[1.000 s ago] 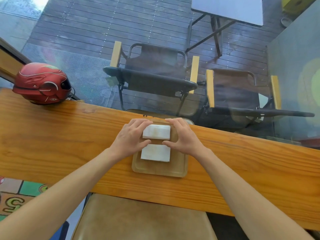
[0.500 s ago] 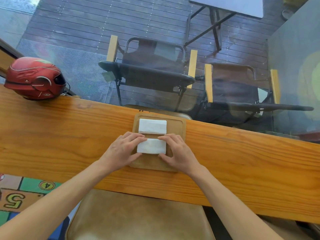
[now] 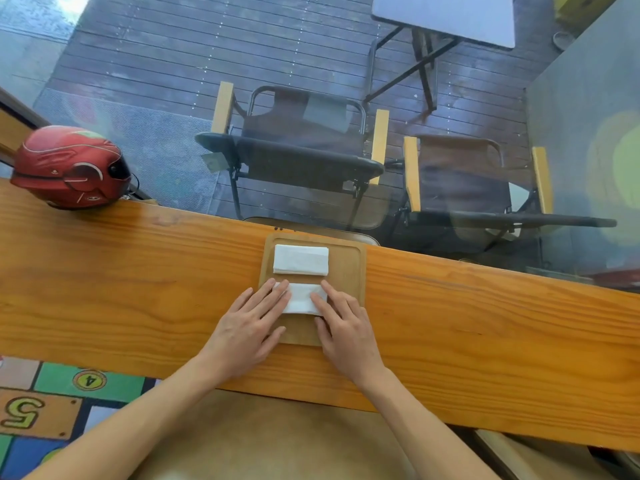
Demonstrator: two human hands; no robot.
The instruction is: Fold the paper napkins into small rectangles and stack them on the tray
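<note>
A wooden tray (image 3: 349, 271) lies on the wooden counter at its far edge. Two white folded napkin stacks rest on it: a far stack (image 3: 300, 259) lying free, and a near stack (image 3: 302, 298). My left hand (image 3: 249, 327) lies flat with its fingertips on the near stack's left end. My right hand (image 3: 341, 329) lies flat with its fingers on the stack's right end. The fingers of both hands are spread and press down on the napkins without gripping them. Both hands cover the tray's near corners.
A red helmet (image 3: 71, 168) sits at the counter's far left. Beyond the counter (image 3: 121, 289) a glass pane shows two folding chairs (image 3: 298, 157) and a table on decking. A tan stool seat (image 3: 270, 441) is below me.
My hands have moved from the far napkin stack back to the near one and flattened onto it. The far stack now lies free.
</note>
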